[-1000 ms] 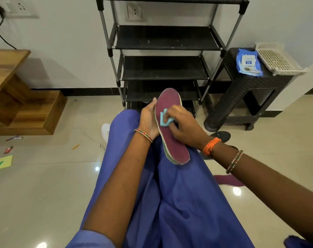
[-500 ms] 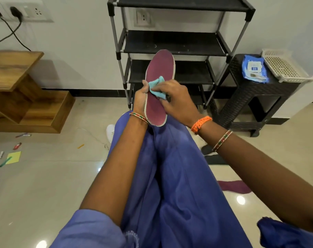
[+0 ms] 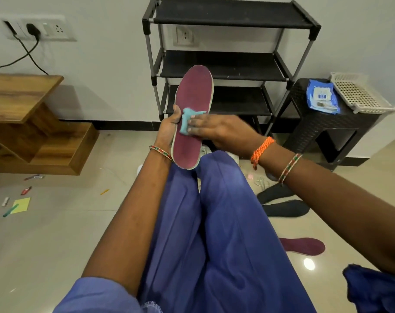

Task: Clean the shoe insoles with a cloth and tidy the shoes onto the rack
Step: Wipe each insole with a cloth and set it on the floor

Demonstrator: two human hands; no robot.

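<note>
Here cloth (image 3: 188, 120) under right hand (image 3: 217, 129) (flat), on insole (image 3: 192, 123).

Maroon insole (image 3: 193, 105), teal cloth (image 3: 187, 119), black rack (image 3: 232, 19).

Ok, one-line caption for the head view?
Left hand holds a maroon insole upright while right hand presses a teal cloth against it.

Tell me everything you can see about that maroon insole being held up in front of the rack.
The insole is a long, flat maroon pad with a pale rim, rounded at both ends. It stands nearly upright, toe end up, heel end just above the person's lap. The left hand grips its left edge, while the right hand presses a small teal cloth against its middle with flat fingers. Its surface looks like fabric, slightly smudged.
</note>
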